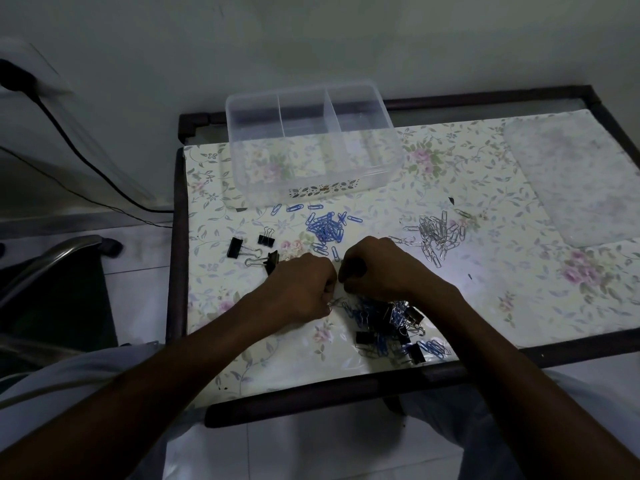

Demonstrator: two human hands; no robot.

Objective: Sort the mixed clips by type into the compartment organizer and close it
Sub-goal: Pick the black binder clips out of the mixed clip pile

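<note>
Flanking the hands: blue paperclips (pixel 325 227); silver paperclips (pixel 437 233); binder clips (pixel 254 249).

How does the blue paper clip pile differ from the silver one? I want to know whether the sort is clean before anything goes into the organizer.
The blue paper clip pile lies mid-table, just in front of the organizer; the silver paper clip pile lies to its right. Blue is bunched tight with a few strays behind it; silver spreads looser, trailing toward the right hand. Both look single-coloured and lie outside the compartments.
</note>
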